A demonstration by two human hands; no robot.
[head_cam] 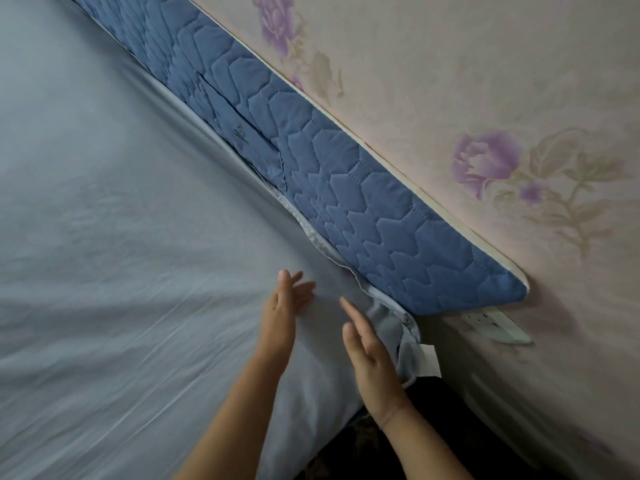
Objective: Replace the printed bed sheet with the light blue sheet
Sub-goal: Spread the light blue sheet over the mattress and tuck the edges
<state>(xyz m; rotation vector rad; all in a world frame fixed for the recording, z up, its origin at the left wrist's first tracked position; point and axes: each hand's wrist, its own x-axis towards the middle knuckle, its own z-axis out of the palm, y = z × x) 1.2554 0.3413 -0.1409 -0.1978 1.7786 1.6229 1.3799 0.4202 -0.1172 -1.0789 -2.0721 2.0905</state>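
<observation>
The light blue sheet point(121, 237) covers the bed across the left of the frame, bunched at lower centre beside the quilted blue headboard point(346, 174). Left hand point(285, 306) and right hand point(369, 358), fingers straight and grasping nothing, lie near that corner; contact with the sheet cannot be told.

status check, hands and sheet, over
Both open: left hand, right hand, at the near corner. Spread out: blue sheet, edge bunched by headboard. Nothing in the way.
</observation>
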